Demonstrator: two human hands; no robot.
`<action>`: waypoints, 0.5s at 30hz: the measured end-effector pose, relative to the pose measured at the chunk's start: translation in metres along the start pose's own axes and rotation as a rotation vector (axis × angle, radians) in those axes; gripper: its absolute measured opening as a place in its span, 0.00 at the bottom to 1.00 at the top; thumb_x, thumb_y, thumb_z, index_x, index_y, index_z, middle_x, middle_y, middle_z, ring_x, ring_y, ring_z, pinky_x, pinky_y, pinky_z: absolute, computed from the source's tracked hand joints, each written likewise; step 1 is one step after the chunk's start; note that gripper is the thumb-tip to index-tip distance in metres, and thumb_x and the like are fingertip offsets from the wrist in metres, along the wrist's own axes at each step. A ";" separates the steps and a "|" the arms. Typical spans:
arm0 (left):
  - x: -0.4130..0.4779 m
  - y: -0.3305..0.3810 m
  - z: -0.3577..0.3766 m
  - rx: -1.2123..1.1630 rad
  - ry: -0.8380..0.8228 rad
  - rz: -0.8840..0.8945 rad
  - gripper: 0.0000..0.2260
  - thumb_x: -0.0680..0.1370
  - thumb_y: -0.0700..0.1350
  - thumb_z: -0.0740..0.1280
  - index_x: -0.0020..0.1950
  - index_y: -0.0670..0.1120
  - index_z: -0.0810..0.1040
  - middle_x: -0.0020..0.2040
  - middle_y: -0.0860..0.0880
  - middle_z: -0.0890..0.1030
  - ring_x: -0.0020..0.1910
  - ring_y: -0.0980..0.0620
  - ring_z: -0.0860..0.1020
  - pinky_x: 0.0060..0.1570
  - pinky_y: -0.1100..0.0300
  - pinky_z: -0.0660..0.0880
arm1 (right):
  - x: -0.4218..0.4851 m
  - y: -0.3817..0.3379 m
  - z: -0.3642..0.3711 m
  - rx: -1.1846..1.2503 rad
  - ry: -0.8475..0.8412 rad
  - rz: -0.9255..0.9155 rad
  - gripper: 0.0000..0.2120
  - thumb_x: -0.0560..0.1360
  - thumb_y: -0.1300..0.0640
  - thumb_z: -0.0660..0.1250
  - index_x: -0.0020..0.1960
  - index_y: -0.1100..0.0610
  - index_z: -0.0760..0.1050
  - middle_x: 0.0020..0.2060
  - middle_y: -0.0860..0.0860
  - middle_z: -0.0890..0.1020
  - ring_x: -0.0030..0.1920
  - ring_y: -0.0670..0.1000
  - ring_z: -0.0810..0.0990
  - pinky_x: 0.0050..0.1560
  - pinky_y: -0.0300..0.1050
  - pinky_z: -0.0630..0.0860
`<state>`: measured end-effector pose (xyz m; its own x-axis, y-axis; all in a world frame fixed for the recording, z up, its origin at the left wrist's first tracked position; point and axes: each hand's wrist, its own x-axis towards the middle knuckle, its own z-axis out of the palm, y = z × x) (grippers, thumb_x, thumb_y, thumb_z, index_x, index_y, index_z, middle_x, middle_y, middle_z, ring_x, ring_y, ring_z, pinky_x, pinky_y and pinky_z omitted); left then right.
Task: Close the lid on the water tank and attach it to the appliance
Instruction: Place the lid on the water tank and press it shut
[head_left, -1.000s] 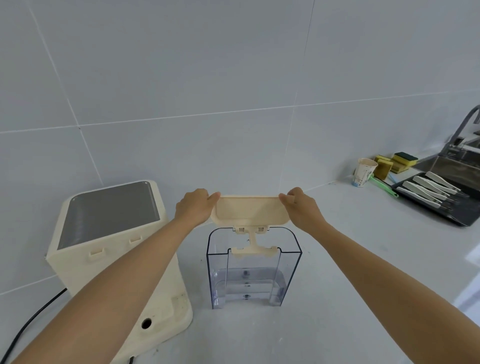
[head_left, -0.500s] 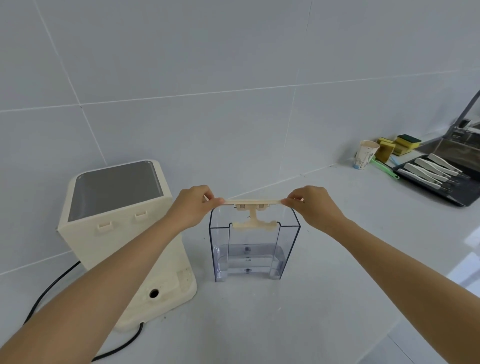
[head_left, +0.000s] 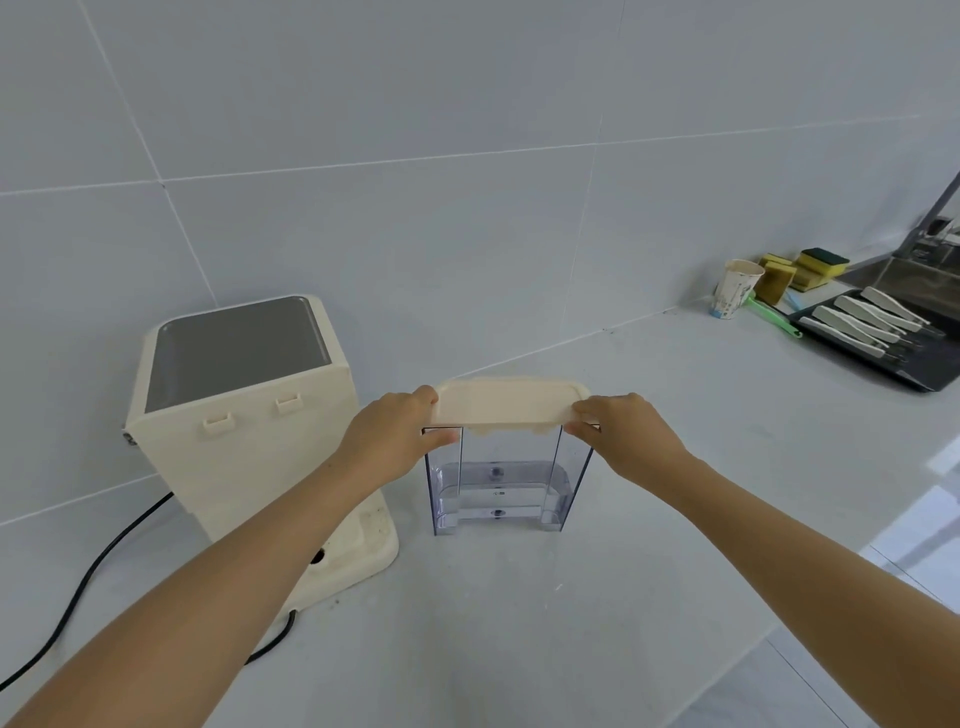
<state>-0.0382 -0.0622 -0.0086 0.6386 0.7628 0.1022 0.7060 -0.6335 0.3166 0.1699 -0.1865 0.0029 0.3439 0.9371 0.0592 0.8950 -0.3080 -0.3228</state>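
A clear plastic water tank (head_left: 506, 488) stands upright on the counter, a little water at its bottom. Its cream lid (head_left: 509, 402) lies nearly flat over the tank's top, front edge tipped slightly down. My left hand (head_left: 395, 431) pinches the lid's left end, thumb against the tank's left wall. My right hand (head_left: 623, 436) pinches the right end. The cream appliance (head_left: 244, 415) with a grey top panel stands to the left of the tank, apart from it, its low base plate reaching toward the tank.
A black power cord (head_left: 93, 566) runs left from the appliance. At the far right are a paper cup (head_left: 735, 293), sponges (head_left: 802, 270), a green brush (head_left: 774, 314) and a dark tray of white-handled utensils (head_left: 883, 332) beside a metal sink (head_left: 919, 270). Tiled wall behind.
The lid swung from upright down onto the tank's top, both hands following it down. The camera view also shifted a little.
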 end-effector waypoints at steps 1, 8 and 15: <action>0.000 0.000 0.000 0.002 0.007 0.002 0.21 0.73 0.56 0.64 0.58 0.42 0.70 0.49 0.41 0.80 0.48 0.41 0.76 0.44 0.50 0.73 | 0.000 0.000 0.000 -0.010 0.001 -0.006 0.14 0.77 0.52 0.59 0.50 0.61 0.77 0.42 0.61 0.81 0.38 0.56 0.71 0.38 0.43 0.67; 0.003 0.002 0.001 0.125 0.028 -0.023 0.21 0.75 0.58 0.59 0.58 0.43 0.69 0.50 0.43 0.81 0.49 0.42 0.77 0.40 0.52 0.72 | 0.000 0.000 -0.002 -0.152 -0.002 0.016 0.19 0.77 0.45 0.55 0.54 0.56 0.77 0.44 0.57 0.81 0.44 0.58 0.79 0.40 0.44 0.70; -0.008 0.019 0.004 0.178 0.028 0.011 0.24 0.75 0.55 0.60 0.66 0.44 0.62 0.66 0.43 0.68 0.63 0.44 0.69 0.54 0.50 0.70 | 0.024 -0.005 -0.014 -0.044 -0.002 0.011 0.24 0.77 0.44 0.54 0.70 0.52 0.62 0.69 0.53 0.70 0.68 0.55 0.67 0.62 0.53 0.68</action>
<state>-0.0284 -0.0805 -0.0076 0.6395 0.7575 0.1313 0.7437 -0.6528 0.1441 0.1774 -0.1646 0.0190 0.3532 0.9340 0.0535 0.9027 -0.3253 -0.2815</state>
